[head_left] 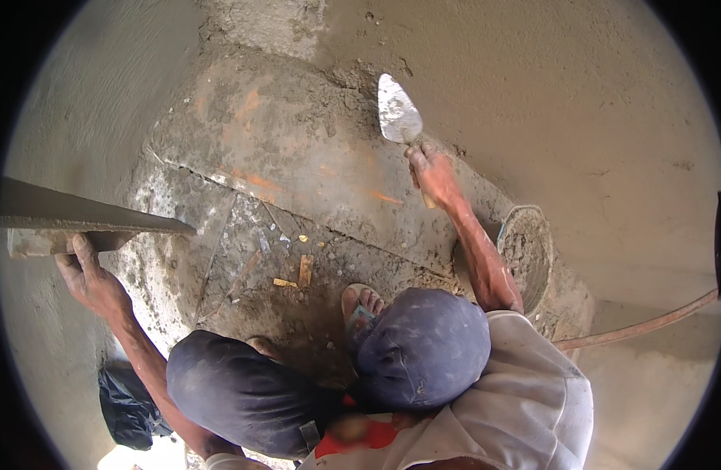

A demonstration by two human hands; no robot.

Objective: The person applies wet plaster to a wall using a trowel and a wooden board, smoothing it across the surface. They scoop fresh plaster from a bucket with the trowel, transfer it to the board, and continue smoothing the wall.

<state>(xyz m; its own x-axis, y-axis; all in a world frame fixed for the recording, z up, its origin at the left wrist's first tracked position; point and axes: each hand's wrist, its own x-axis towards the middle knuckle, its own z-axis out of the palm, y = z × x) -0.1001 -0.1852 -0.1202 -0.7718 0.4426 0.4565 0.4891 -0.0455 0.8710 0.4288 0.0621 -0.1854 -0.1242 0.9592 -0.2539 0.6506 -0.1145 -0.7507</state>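
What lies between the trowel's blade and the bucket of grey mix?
In the head view, the right hand, gripping the trowel by its handle, lies between, with the forearm alongside the bucket.

A rough grey floor (329, 298) is bearing orange smears (260, 182), and a long edge (329, 225) is running diagonally across it. Two short wooden pieces (305, 270) are lying near small pale scraps (264, 241), a sandalled foot (360, 304) is resting to their right, and a bucket (550, 254) of grey mix (525, 243) is standing farther right.
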